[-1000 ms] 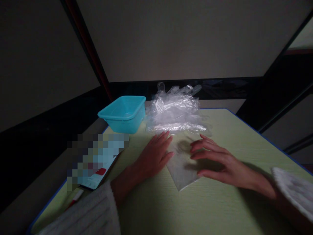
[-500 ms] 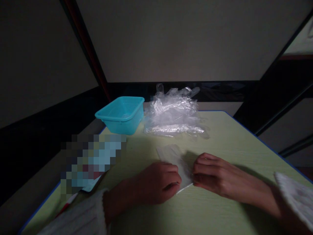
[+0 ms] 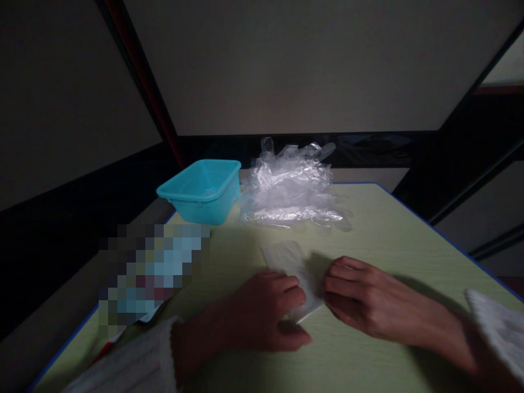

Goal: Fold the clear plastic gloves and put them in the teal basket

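Note:
A folded, see-through plastic glove (image 3: 292, 259) lies flat on the table between my hands, its near edge bright. My left hand (image 3: 272, 311) rests over its left side, the fingers bent on the plastic. The thumb of that hand is spread away from the fingers, near the lower edge. At the right edge of the plastic, my right hand (image 3: 360, 292) has its fingers pressed together on it; the fingertips are partly hidden. Beyond the hands sits a loose pile of clear disposable plastic gloves (image 3: 290, 188), with finger shapes sticking out.
A turquoise plastic basin (image 3: 202, 206) stands at the back left of the pale green table (image 3: 368, 224). On the left lies a blurred-out flat object (image 3: 164, 267), with something red and white by its lower end. A wall panel (image 3: 286, 65) rises behind the table.
My left thumb has come away from the fingers and dropped down and right, off the plastic's lower edge. The right hand has hardly moved.

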A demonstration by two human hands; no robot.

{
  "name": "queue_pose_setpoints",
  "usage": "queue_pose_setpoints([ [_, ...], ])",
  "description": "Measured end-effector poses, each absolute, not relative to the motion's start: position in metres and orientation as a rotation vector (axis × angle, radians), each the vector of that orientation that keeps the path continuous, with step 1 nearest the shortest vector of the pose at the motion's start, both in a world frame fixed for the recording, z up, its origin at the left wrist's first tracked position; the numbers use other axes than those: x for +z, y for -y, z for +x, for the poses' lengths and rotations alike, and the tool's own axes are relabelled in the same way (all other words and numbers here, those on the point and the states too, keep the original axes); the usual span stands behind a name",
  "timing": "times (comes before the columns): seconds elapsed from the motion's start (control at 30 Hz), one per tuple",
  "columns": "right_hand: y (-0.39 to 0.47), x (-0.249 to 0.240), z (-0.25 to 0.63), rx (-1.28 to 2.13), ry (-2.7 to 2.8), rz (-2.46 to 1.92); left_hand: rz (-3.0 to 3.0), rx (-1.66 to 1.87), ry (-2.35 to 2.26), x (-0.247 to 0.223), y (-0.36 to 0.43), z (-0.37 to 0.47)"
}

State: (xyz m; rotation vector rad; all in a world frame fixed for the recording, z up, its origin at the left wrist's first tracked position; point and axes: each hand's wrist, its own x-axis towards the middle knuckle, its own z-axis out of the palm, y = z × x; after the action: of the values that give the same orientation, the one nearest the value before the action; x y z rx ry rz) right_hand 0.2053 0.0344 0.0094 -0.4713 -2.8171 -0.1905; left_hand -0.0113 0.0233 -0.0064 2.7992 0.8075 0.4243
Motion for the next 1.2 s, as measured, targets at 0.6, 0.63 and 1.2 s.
queue_pose_setpoints([
  [0.6,-0.031,0.015,0.206,0.137,2.708,-0.617,3.083,0.348,-0.867,0.000,-0.013,-0.010],
  [0.63,-0.031,0.015,0.206,0.142,2.704,-0.619,3.100,0.349,-0.884,-0.001,-0.012,-0.009],
  [1.2,-0.039,0.010,0.206,0.016,2.772,-0.485,3.145,0.450,-0.968,-0.010,-0.010,-0.007],
])
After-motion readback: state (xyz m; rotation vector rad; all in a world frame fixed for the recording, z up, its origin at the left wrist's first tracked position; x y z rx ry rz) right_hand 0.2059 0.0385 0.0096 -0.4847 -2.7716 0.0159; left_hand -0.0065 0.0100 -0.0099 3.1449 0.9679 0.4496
